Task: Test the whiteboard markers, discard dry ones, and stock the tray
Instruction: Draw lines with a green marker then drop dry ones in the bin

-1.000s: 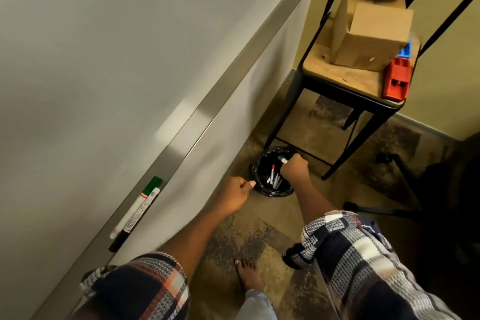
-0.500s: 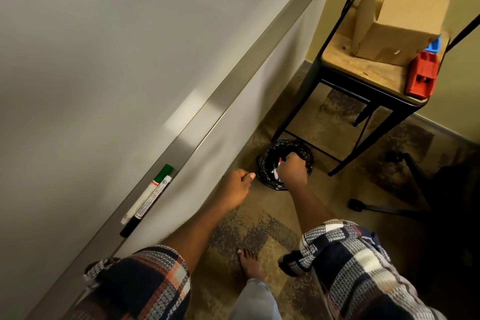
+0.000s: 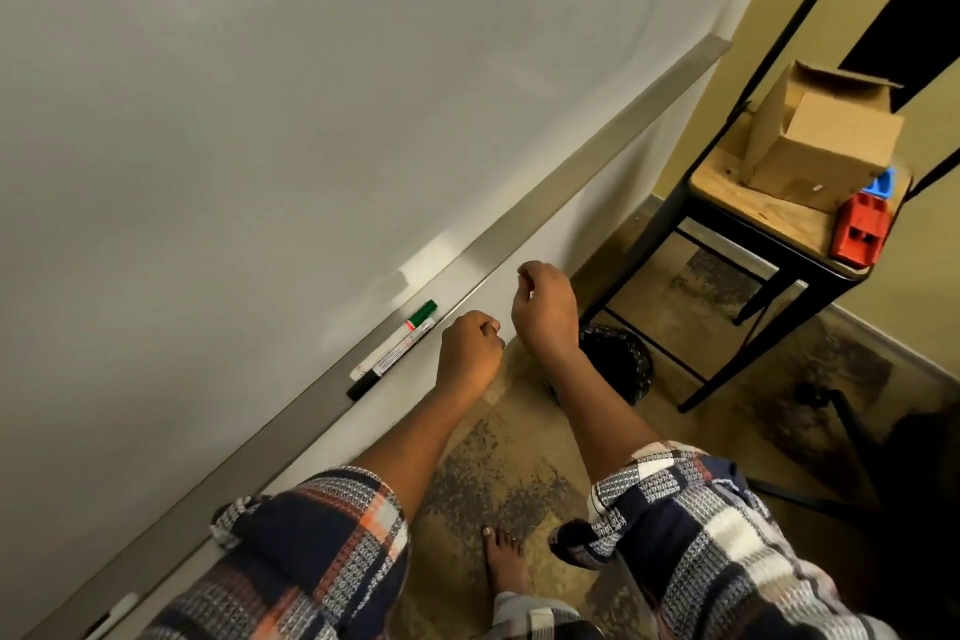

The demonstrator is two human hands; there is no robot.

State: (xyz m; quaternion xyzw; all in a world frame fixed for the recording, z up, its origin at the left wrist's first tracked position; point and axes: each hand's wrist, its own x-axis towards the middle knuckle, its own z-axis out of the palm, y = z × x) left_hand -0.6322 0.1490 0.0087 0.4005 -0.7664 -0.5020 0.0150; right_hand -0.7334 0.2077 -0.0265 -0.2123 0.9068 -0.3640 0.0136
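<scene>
My left hand (image 3: 470,346) is curled into a loose fist with nothing visible in it, just beside the tray (image 3: 545,203) under the whiteboard (image 3: 260,94). My right hand (image 3: 545,307) hangs next to it, fingers bent and slack, grasping nothing. Two markers lie side by side on the tray: a green-capped marker (image 3: 400,335) and a black-capped marker (image 3: 387,363). The black-lined bin (image 3: 618,361) stands on the floor below my right forearm, near the counter (image 3: 769,218) with the cardboard box (image 3: 821,140).
</scene>
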